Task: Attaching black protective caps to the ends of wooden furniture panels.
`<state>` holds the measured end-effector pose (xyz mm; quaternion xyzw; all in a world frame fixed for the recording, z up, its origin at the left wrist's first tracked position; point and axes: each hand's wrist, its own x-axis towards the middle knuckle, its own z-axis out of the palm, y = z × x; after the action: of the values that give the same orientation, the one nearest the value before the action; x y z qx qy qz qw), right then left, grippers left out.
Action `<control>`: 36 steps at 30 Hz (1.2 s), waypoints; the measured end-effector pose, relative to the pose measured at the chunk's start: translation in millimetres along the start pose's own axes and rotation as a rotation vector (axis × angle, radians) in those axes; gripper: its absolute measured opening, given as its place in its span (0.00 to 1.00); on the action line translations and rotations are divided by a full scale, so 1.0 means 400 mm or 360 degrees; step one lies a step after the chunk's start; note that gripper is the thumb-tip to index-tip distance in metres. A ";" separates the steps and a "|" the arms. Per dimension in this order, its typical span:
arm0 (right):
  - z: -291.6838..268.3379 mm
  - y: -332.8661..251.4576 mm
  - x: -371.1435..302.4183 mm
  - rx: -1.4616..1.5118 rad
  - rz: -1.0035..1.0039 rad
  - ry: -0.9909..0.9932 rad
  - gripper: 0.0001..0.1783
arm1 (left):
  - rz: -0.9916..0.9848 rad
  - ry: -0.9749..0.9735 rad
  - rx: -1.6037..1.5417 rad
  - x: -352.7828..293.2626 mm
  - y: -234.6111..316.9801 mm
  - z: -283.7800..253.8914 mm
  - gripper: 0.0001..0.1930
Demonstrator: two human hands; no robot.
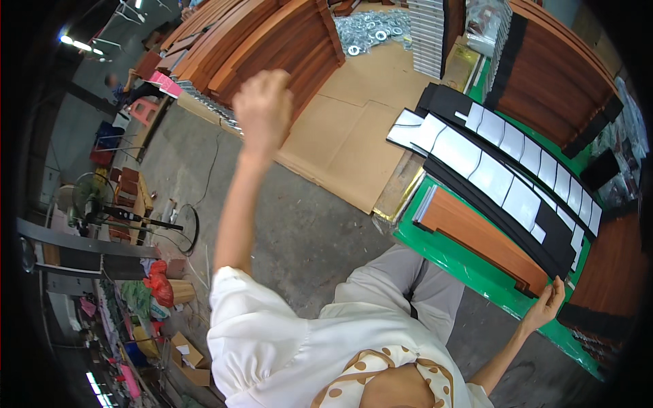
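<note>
My left hand (263, 112) is raised at the far left of a cardboard sheet (347, 143), in front of a stack of curved brown wood-grain panels (272, 44). Its fingers are curled closed, and whatever may be inside them is hidden. Low on the right, the fingers of my right hand (545, 306) close at the near end of a long black strip (469, 183). White rectangular patches (507, 187) lie along that strip. Partly beneath it, a lighter brown panel (479, 234) rests on a green-covered surface (442, 255), its end close to my right hand.
Silver rings (374, 32) in clear plastic lie behind the cardboard. More dark brown panels (554, 78) stand in stacks at the right. Left on the floor are a fan (92, 197), a red bag (158, 284) and a pink stool (143, 109). A person (122, 88) sits far off.
</note>
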<state>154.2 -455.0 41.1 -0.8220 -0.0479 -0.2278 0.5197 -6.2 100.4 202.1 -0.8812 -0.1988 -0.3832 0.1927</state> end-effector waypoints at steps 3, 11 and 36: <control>0.057 -0.047 0.000 -0.0251 -0.0361 -0.0120 0.10 | -0.0080 -0.0125 0.0493 0.107 -0.201 0.057 0.19; 0.104 -0.089 -0.013 -0.0043 -0.0315 -0.0254 0.08 | -0.0154 -0.0893 0.0521 0.220 -0.356 0.129 0.17; 0.052 -0.166 -0.083 0.0165 -0.0343 -0.0179 0.09 | -0.0007 -0.0761 -0.1815 0.092 0.315 -0.126 0.17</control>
<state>110.6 -401.3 74.8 -0.7955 -0.1767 -0.2332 0.5306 49.3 -23.6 238.1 -0.9066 -0.0023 -0.2214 -0.3593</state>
